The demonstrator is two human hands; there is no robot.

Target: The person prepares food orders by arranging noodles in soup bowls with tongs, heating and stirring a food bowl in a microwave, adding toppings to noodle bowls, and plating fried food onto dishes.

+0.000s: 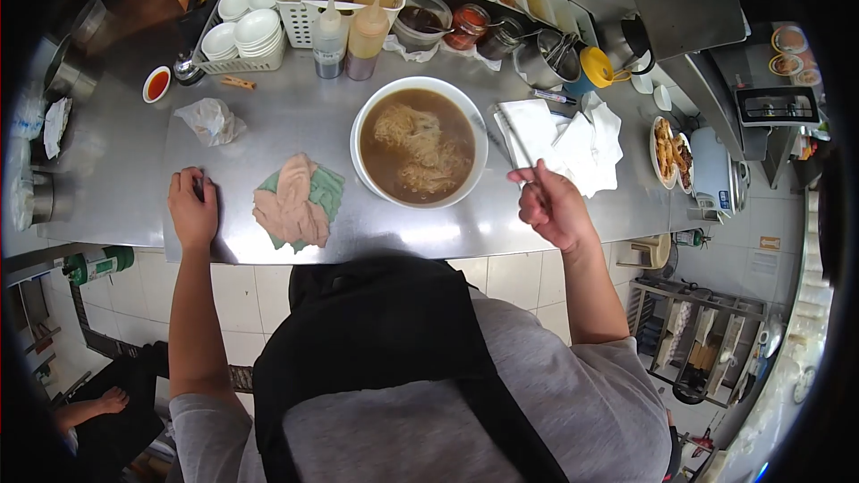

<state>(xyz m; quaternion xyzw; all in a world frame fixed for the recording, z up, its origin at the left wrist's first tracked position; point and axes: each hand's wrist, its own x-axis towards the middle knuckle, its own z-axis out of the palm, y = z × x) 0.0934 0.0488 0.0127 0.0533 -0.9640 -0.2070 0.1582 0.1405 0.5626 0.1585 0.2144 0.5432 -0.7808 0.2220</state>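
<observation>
A white bowl [356,154] of brown broth stands on the steel counter, with a mound of pale noodles [420,139] in it. To its right my right hand [553,206] is closed around slim metal tongs [501,136], whose blurred tips point up and left near the bowl's rim. My left hand [192,201] rests at the counter's front edge with its fingers curled; a dark spot shows between thumb and fingers, but I cannot make out what it is. Between that hand and the bowl lies a crumpled pink and green cloth [297,201].
Squeeze bottles [329,36] and a white basket [304,22] stand behind the bowl. Stacked small dishes [258,31], a saucer of red sauce [157,84] and a crumpled plastic bag [211,122] are at left. White napkins [573,139] and plated fried food [664,152] lie right.
</observation>
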